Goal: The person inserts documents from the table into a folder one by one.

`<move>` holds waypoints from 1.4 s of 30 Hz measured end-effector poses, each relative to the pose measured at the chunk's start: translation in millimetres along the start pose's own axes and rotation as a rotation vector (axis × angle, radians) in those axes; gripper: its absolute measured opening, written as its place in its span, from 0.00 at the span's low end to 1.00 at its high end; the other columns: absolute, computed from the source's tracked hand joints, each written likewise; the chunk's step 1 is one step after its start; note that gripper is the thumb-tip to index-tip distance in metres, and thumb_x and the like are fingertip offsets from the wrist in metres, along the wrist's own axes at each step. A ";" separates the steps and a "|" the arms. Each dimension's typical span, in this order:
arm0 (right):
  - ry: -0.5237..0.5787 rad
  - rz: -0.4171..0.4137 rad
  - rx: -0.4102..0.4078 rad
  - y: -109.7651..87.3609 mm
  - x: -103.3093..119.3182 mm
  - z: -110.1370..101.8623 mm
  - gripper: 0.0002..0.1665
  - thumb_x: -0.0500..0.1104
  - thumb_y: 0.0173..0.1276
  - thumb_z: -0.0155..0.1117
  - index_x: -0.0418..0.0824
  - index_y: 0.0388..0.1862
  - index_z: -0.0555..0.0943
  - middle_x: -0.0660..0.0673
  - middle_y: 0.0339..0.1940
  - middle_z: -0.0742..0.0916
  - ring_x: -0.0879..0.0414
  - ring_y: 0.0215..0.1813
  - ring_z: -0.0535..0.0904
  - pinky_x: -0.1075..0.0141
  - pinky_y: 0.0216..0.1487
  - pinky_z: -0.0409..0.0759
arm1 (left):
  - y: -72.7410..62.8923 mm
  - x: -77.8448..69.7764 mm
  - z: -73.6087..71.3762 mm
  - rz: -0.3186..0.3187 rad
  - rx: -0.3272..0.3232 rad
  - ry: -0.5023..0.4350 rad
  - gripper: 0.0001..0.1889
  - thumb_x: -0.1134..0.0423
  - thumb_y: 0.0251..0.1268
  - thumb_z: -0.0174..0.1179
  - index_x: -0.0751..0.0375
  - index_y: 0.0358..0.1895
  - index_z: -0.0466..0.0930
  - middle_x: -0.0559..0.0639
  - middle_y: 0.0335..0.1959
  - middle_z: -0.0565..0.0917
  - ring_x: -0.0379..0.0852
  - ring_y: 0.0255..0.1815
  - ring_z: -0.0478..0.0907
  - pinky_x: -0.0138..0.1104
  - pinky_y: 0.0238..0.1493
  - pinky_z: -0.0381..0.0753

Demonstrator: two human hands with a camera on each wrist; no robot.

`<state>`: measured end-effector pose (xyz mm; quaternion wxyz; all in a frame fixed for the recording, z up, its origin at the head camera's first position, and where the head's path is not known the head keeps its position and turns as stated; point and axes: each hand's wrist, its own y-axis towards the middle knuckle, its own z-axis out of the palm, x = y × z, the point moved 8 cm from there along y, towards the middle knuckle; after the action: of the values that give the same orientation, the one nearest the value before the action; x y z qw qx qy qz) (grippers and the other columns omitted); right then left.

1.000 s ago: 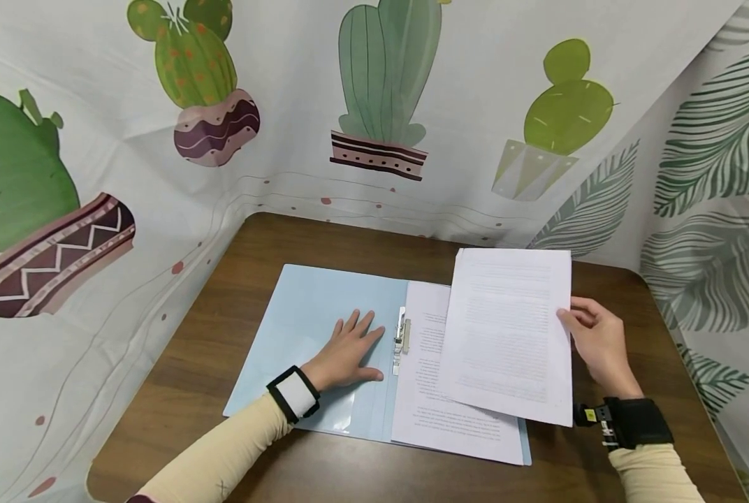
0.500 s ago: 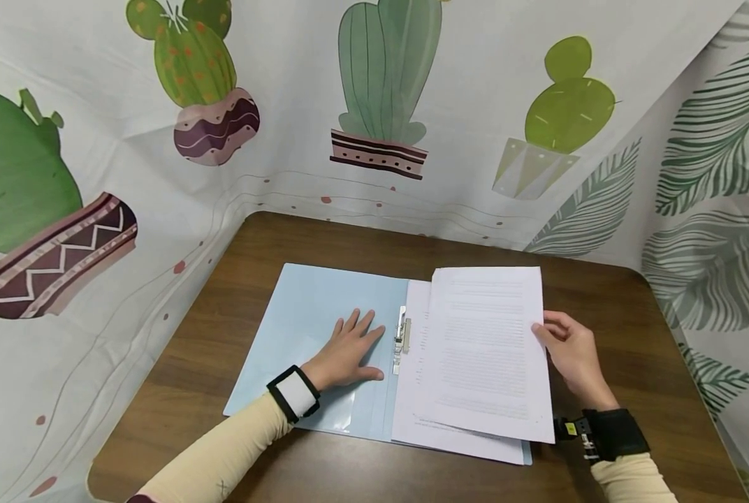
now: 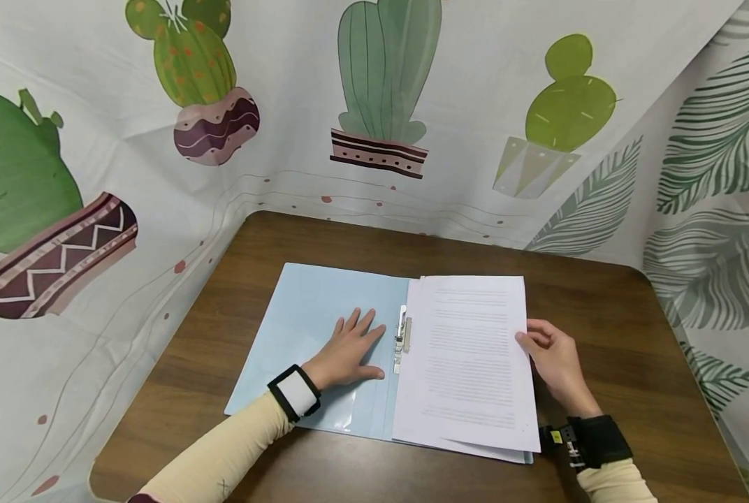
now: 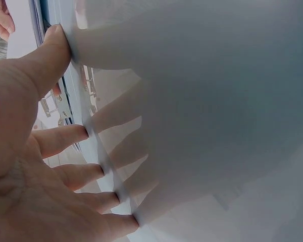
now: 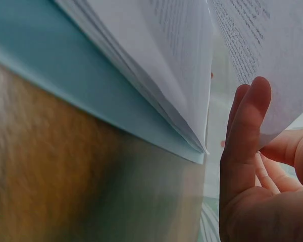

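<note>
An open light-blue folder (image 3: pixel 324 297) lies on the table, with a metal lever clip (image 3: pixel 402 339) at its spine. My left hand (image 3: pixel 343 360) rests on the left cover, fingers spread; in the left wrist view its fingertips (image 4: pixel 91 174) meet the glossy cover. With thumb and fingers, my right hand (image 3: pixel 558 360) pinches the right edge of a printed paper sheet (image 3: pixel 471 363). That sheet overlaps the stack in the folder's right half. The right wrist view shows the held sheet (image 5: pixel 285 60) raised apart from the paper stack (image 5: pixel 161 85) below.
The brown wooden table (image 3: pixel 324 237) extends around the folder. A white cloth (image 3: pixel 293 140) printed with cacti and leaves hangs behind and along the sides. A clear pocket (image 3: pixel 343 412) shows on the left cover, near the left wrist.
My right hand has moved left and toward the near edge, bringing the held sheet down over the stack, closer to the clip. The left hand has stayed in place.
</note>
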<state>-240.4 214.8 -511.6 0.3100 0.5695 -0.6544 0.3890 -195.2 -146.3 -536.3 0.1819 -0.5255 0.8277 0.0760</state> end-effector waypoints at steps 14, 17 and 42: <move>0.048 0.041 0.056 -1.3 -5.4 16.4 0.24 0.45 0.79 0.61 0.39 0.69 0.75 0.34 0.53 0.87 0.53 0.40 0.85 0.64 0.36 0.83 | 0.2 -1.3 -1.7 -0.008 0.003 0.003 0.48 0.38 0.58 0.72 0.62 0.76 0.68 0.67 0.81 0.56 0.71 0.82 0.47 0.68 0.73 0.52; 0.058 0.046 0.057 -1.1 -6.3 18.1 0.24 0.45 0.79 0.62 0.39 0.69 0.75 0.35 0.53 0.88 0.53 0.39 0.85 0.64 0.36 0.83 | 0.5 -1.4 -1.9 -0.007 0.002 0.002 0.48 0.38 0.58 0.72 0.62 0.76 0.68 0.67 0.81 0.57 0.71 0.81 0.47 0.68 0.73 0.53; -0.225 -0.052 -0.036 -1.0 -1.0 24.0 0.25 0.43 0.75 0.66 0.35 0.67 0.77 0.35 0.45 0.88 0.47 0.37 0.80 0.64 0.32 0.75 | 2.0 -0.2 0.0 0.000 -0.009 0.006 0.48 0.38 0.57 0.72 0.62 0.75 0.69 0.67 0.80 0.58 0.71 0.81 0.47 0.68 0.72 0.53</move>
<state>-238.4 194.6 -524.4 0.2548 0.6208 -0.6769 0.3024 -196.9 -145.3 -536.3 0.1770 -0.5265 0.8279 0.0781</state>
